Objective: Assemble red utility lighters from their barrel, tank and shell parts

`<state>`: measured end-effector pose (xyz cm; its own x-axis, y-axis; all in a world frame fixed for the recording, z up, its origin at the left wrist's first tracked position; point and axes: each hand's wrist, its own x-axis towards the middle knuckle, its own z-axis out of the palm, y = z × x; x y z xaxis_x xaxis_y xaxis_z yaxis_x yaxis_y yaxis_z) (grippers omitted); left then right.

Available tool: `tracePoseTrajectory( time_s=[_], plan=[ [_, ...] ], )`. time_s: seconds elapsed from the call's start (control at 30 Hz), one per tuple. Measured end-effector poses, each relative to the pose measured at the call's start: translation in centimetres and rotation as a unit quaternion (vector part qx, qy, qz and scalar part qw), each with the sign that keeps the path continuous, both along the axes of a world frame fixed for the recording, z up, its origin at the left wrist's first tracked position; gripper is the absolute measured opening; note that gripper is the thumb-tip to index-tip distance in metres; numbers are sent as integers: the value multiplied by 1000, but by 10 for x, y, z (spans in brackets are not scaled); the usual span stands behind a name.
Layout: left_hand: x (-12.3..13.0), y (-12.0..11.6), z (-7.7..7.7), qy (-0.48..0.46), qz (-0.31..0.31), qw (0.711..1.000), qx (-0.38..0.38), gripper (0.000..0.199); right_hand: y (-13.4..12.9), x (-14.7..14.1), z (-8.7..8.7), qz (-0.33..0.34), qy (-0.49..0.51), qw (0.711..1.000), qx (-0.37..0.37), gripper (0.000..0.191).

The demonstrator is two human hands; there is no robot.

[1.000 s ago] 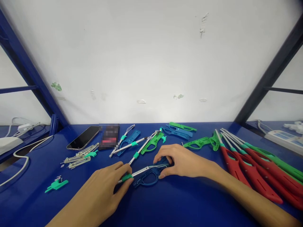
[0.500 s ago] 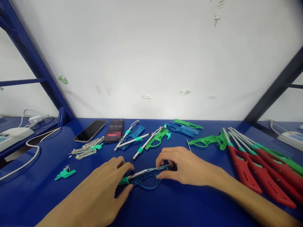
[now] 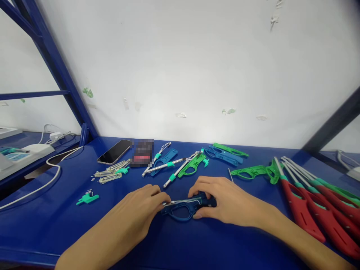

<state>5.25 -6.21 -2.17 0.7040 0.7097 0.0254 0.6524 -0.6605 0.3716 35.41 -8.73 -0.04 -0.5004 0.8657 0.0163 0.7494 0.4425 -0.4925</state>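
A dark blue lighter handle half (image 3: pixel 182 213) lies near the front of the blue table, its trigger loop toward me. A metal rod and thin wires run along its upper edge. My left hand (image 3: pixel 149 204) has its fingers closed at the handle's left end, on the rod, and the rod's far part is hidden under them. My right hand (image 3: pixel 215 198) grips the handle's right end between thumb and fingers.
Behind lie metal rods (image 3: pixel 176 175) with green collars, a green handle half (image 3: pixel 194 165) and blue halves (image 3: pixel 222 154). Red lighters (image 3: pixel 302 210) are at the right. A phone (image 3: pixel 115 152), small metal parts (image 3: pixel 111 174) and a green piece (image 3: pixel 87 198) are at the left.
The view has shifted left. My left hand has moved in to the handle's left end, and its fingers have closed over the rod and the green collar. My right hand remains on the handle.
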Motion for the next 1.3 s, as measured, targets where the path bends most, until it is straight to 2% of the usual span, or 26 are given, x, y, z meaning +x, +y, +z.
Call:
tracePoseTrajectory(
  time_s=[0.13, 0.2, 0.47, 0.67, 1.3],
  plan=[
    [1, -11, 17, -6, 10, 1000, -18, 35, 0, -1, -2, -5, -3, 1000, 3, 34],
    [1, -14, 19, 1, 14, 1000, -21, 37, 0, -2, -2, -4, -5, 1000, 3, 35],
    [-7, 2, -1, 11, 1, 1000, -12, 40, -2, -3, -1, 7, 1, 1000, 7, 34],
    [-13, 8, 1, 8, -19, 1000, 1, 40, -3, -2, -1, 13, 9, 1000, 7, 19],
    [-21, 11, -1, 19, -4, 1000, -19, 35, 1, -2, 0, -17, 21, 1000, -10, 18]
  ],
)
